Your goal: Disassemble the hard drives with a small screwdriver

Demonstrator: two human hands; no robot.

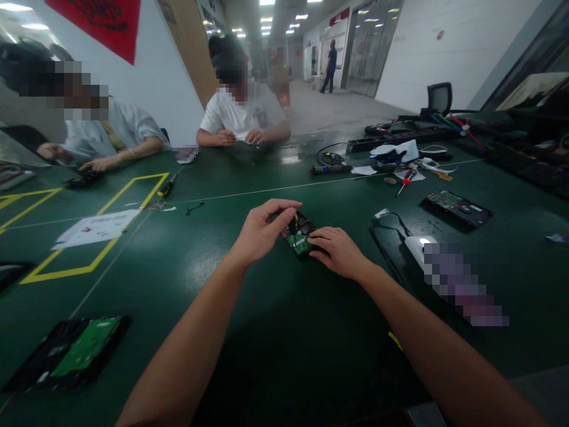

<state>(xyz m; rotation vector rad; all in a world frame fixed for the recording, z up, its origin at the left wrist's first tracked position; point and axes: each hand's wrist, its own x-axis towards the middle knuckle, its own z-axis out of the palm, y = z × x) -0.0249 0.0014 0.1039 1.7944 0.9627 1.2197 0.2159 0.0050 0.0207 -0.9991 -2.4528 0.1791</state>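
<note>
Hard drive [299,238] sits mid green table [284,332], right hand [338,252] fingers together pinning it, left hand [261,232] pinched on a small yellow tool [295,217], so I'd keep the tool upright and the drive flat.

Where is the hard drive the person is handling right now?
Head view, middle of the green table: the hard drive lies between the left hand and right hand, both touching it, left of a black cable.

Both bare forearms [200,320] reach forward and converge. The left hand [261,230] arches, fingertips pinched downward against the thumb; the right hand [338,252] lies palm-down, fingers pointing left toward it.
</note>
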